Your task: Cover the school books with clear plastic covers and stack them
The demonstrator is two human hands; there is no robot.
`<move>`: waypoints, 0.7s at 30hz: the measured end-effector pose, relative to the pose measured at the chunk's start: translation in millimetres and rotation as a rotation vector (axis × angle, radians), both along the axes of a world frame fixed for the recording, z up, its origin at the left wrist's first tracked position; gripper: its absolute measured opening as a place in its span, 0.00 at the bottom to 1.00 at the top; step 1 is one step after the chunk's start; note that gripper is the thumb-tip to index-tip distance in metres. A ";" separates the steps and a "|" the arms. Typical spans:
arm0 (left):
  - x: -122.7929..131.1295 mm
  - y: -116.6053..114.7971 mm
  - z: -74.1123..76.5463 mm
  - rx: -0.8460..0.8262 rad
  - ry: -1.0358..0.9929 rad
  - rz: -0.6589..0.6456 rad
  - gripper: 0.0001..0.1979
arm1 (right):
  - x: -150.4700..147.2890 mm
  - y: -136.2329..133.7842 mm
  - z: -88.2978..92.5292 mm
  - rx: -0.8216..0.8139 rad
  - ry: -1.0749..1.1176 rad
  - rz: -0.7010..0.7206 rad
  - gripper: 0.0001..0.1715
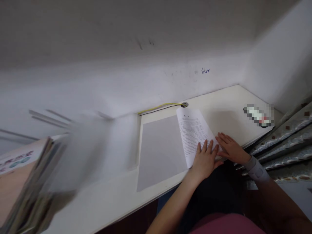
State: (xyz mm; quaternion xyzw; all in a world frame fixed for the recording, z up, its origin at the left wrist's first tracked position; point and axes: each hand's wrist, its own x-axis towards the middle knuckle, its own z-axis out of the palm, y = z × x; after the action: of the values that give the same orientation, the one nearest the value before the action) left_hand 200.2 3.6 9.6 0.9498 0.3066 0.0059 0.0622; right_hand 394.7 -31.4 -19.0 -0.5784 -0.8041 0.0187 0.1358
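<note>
A white printed sheet (193,130) with dense lines of text lies slanted on the white desk (226,107), and its left part overlaps a flat grey rectangle (159,152). My left hand (206,159) rests on the lower part of the sheet, fingers spread and laid flat. Just to its right, my right hand (230,149) touches the sheet's lower right edge with its fingers stretched out. A pale band circles my right wrist. Neither hand grasps anything. Whether the sheet is single or several pages I cannot tell.
A yellow cable (161,105) and a dark one run to a round hole (184,104) at the desk's back. Blurred books or folders (36,182) stand at left. A pixelated object (258,115) lies at right, near patterned curtain-like folds (287,143). White walls border the desk.
</note>
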 end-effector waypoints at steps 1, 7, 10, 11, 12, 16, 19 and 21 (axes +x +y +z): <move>0.1 -0.1 0.6 -0.006 0.004 -0.004 0.35 | 0.2 0.2 -0.1 0.002 0.012 -0.003 0.38; 8.9 -3.6 4.4 -0.006 0.016 -0.007 0.36 | 2.0 1.9 -2.9 0.010 0.054 -0.010 0.37; 10.4 -8.6 8.0 -0.040 0.016 -0.077 0.37 | 2.6 2.3 -4.7 0.014 0.060 -0.011 0.36; 9.7 -9.2 9.7 -0.049 0.014 -0.094 0.36 | 2.6 2.3 -5.1 0.017 0.061 -0.009 0.35; 8.6 -8.8 11.6 -0.056 0.007 -0.102 0.35 | 2.6 2.1 -5.2 0.023 0.063 -0.007 0.35; 1.7 5.0 22.3 -0.068 -0.025 -0.135 0.28 | 3.8 2.7 -2.0 0.045 0.052 0.003 0.29; -2.9 24.7 30.3 0.018 0.038 -0.034 0.26 | 9.4 9.5 2.6 0.058 -0.017 -0.053 0.26; -4.5 38.1 32.9 0.069 0.098 0.077 0.32 | 16.3 18.6 4.9 0.043 -0.076 -0.125 0.27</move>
State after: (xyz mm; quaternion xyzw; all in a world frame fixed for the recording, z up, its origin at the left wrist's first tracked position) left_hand 195.7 41.7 42.4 0.9380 0.3453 -0.0275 0.0141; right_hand 411.0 -12.7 -14.0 -0.6248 -0.7712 -0.0290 0.1184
